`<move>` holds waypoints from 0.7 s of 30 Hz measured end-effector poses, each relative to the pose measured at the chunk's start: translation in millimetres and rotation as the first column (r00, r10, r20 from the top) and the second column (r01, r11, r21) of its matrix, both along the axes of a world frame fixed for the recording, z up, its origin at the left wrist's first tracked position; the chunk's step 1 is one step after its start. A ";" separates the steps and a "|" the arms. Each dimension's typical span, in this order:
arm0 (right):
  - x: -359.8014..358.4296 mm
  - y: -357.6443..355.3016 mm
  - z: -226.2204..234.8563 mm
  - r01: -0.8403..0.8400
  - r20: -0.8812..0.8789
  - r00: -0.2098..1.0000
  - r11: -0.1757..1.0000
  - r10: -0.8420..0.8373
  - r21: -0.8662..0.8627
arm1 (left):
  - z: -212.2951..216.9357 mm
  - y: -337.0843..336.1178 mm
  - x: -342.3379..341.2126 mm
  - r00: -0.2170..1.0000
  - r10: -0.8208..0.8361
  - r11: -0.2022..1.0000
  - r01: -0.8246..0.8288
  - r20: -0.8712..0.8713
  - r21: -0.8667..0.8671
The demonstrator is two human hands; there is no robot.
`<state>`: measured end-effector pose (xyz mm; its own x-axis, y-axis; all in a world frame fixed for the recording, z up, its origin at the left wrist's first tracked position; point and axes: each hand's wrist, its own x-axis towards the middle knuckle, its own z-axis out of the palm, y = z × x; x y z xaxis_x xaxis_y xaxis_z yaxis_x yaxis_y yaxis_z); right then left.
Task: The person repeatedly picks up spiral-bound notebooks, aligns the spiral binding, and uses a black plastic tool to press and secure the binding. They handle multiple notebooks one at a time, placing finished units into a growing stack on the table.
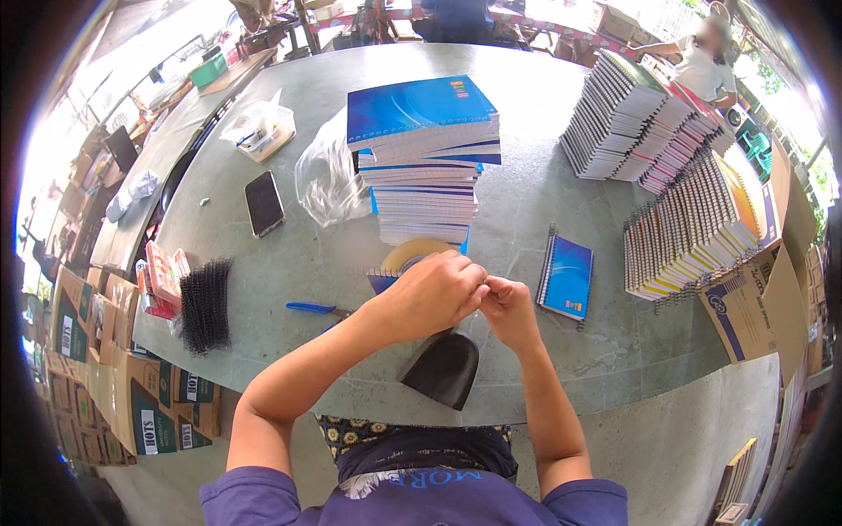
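Note:
My left hand (437, 289) and my right hand (509, 305) meet in front of a tall stack of blue-covered notebooks (425, 197). The fingers of both are pinched together at the tips; whatever they hold is too small or hidden to make out. Partly behind the left hand sits a round yellow-tan object (405, 254), with a blue-edged piece (381, 279) beside it. A black rounded wedge-like object (445, 368) lies below the hands. Left of my forearm is a blue-handled tool (313, 308), partly covered. A spiral-bound blue notebook (566, 276) lies right of my right hand.
Spiral-bound notebooks are piled at the right (688, 232) and far right (614, 118), near an open cardboard box (745, 307). Black binding coils (204, 307), a phone (264, 203), a plastic bag (331, 180) and a tub (265, 131) lie left. Another person (702, 66) is beyond.

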<state>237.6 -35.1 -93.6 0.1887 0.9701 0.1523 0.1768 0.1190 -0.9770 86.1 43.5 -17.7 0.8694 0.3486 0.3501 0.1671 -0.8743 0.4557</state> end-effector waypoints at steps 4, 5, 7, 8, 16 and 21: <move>-0.2 1.5 -3.6 0.006 0.056 0.998 1.000 -0.005 -0.010 | -1.9 -1.9 -2.8 0.999 -0.006 1.000 0.006 0.054 -0.001; -2.2 0.8 -2.6 0.038 0.069 0.997 0.999 -0.039 0.026 | -3.7 -2.3 -2.7 0.997 -0.011 1.000 0.010 0.074 0.014; -10.4 -1.1 5.6 0.099 0.095 0.990 0.991 -0.108 0.095 | -4.4 -2.2 -2.9 0.996 0.014 1.000 -0.013 0.084 -0.008; -14.9 -1.3 8.5 0.126 0.165 0.976 0.987 -0.142 0.104 | -2.7 -1.9 -3.4 0.997 0.044 0.998 -0.041 0.070 -0.042; 18.1 -3.2 6.6 0.471 0.235 0.841 0.873 -0.487 0.124 | 24.7 -3.3 -24.6 0.900 0.388 0.918 -0.396 -0.196 0.002; -2.2 -25.2 32.0 0.018 -0.531 0.839 0.982 -0.117 -0.187 | -1.4 -45.6 -7.2 0.984 0.153 0.982 -0.163 -0.093 -0.099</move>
